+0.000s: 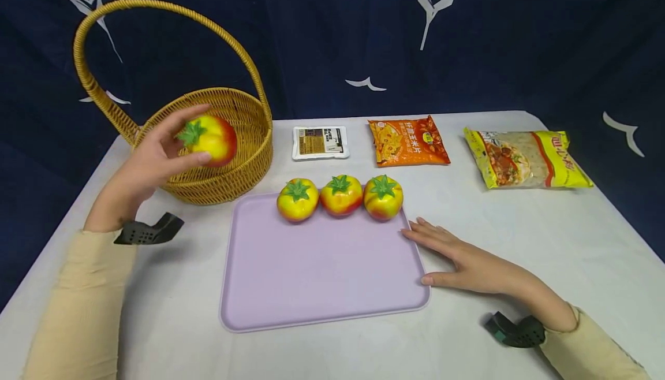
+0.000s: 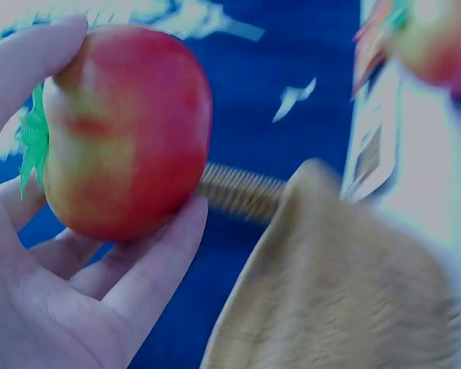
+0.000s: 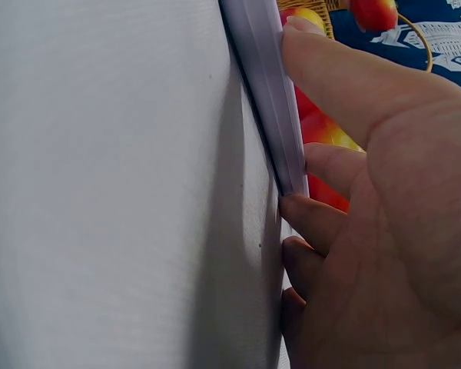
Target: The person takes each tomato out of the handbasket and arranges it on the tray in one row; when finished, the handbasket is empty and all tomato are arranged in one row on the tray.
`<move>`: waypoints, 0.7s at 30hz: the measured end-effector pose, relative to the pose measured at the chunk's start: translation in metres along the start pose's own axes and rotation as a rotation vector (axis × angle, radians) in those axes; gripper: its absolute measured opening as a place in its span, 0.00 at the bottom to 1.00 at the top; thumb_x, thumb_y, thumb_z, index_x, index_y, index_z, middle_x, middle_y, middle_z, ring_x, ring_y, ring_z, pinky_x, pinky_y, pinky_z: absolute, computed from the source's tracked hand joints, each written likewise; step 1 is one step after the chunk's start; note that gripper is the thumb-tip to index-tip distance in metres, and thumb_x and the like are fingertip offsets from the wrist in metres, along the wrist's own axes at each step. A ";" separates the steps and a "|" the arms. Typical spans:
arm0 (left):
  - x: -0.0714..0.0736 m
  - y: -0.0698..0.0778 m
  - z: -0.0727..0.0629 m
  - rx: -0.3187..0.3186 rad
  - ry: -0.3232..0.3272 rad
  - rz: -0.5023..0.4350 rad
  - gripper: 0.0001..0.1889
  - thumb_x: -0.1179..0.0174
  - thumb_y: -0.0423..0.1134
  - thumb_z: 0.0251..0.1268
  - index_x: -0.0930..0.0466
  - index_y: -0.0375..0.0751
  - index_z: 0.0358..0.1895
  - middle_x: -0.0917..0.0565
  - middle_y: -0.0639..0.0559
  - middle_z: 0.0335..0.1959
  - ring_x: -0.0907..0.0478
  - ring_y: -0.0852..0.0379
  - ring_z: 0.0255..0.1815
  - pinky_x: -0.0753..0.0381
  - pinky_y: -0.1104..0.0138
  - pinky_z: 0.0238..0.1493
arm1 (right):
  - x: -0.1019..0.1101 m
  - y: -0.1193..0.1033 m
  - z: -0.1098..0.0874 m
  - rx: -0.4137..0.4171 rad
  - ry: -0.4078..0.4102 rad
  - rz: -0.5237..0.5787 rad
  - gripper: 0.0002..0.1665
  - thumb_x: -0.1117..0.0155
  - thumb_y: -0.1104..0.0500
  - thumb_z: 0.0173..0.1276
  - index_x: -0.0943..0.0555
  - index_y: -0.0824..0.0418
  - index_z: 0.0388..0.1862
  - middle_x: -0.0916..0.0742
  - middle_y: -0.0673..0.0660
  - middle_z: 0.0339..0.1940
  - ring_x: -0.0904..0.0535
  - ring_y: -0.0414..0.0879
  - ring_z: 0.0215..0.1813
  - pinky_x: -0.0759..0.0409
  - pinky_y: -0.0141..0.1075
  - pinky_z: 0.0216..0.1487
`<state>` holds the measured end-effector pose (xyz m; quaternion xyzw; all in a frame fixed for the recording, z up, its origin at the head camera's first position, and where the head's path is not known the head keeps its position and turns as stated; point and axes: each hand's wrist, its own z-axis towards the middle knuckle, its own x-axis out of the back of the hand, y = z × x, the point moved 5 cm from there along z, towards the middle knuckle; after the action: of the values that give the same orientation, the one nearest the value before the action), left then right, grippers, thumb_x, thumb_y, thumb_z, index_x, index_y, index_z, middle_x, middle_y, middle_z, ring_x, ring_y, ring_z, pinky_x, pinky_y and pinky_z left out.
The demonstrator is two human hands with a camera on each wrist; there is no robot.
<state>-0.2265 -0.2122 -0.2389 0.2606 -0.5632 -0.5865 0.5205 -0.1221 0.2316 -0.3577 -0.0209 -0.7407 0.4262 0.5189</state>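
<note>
My left hand [image 1: 148, 157] grips a yellow-and-red tomato [image 1: 222, 140] with a green leafy top, thumb and fingers round its sides. This tomato is over the opening of a wicker basket [image 1: 228, 186] with a tall hoop handle. In the left wrist view the held tomato [image 2: 134, 138] shows its red side, with the basket [image 2: 346, 284] beside it. Three similar tomatoes [image 1: 298, 201] sit in a row along the far edge of a lilac tray [image 1: 322, 276]. My right hand [image 1: 473, 264] has its extended fingertips and thumb at the tray's right edge.
Behind the tray lie a small white packet with a label [image 1: 320, 142], an orange snack bag [image 1: 408, 141] and a yellow-ended food bag [image 1: 527, 159]. A white cloth [image 1: 467, 345] covers the table. The dark blue curtain [image 1: 332, 33] hangs behind it.
</note>
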 end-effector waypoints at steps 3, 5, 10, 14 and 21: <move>-0.028 -0.003 -0.014 -0.042 -0.120 0.056 0.36 0.37 0.22 0.55 0.37 0.43 0.68 0.35 0.43 0.60 0.29 0.50 0.49 0.23 0.69 0.46 | 0.000 0.000 0.000 0.006 0.003 -0.002 0.44 0.36 0.40 0.60 0.42 0.43 0.73 0.46 0.59 0.74 0.54 0.59 0.72 0.50 0.64 0.62; -0.042 -0.011 -0.022 -0.041 -0.184 0.152 0.36 0.34 0.25 0.54 0.37 0.42 0.68 0.34 0.45 0.60 0.28 0.51 0.51 0.23 0.67 0.47 | 0.000 0.000 0.001 0.007 0.003 -0.004 0.45 0.36 0.41 0.60 0.42 0.43 0.73 0.45 0.59 0.74 0.54 0.60 0.72 0.49 0.64 0.62; -0.060 -0.037 -0.034 0.005 -0.238 0.270 0.37 0.30 0.33 0.52 0.36 0.43 0.68 0.34 0.48 0.62 0.29 0.52 0.54 0.25 0.65 0.51 | -0.002 -0.001 0.001 0.002 -0.004 0.001 0.44 0.36 0.41 0.60 0.42 0.44 0.73 0.45 0.60 0.74 0.53 0.61 0.72 0.50 0.64 0.62; -0.064 -0.050 -0.036 0.030 -0.235 0.282 0.37 0.29 0.35 0.51 0.36 0.43 0.67 0.34 0.48 0.62 0.31 0.49 0.57 0.28 0.57 0.54 | -0.002 -0.001 0.000 -0.003 -0.004 0.007 0.44 0.36 0.41 0.60 0.42 0.44 0.73 0.46 0.61 0.74 0.54 0.61 0.72 0.50 0.64 0.62; -0.067 -0.061 -0.035 0.033 -0.217 0.375 0.38 0.28 0.37 0.50 0.35 0.41 0.66 0.34 0.47 0.64 0.35 0.49 0.60 0.32 0.50 0.57 | -0.001 -0.001 0.000 0.008 -0.001 -0.007 0.44 0.36 0.41 0.61 0.42 0.44 0.73 0.45 0.61 0.74 0.53 0.61 0.72 0.50 0.64 0.62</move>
<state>-0.1928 -0.1765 -0.3226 0.0950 -0.6642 -0.4946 0.5524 -0.1214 0.2302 -0.3575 -0.0159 -0.7395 0.4271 0.5201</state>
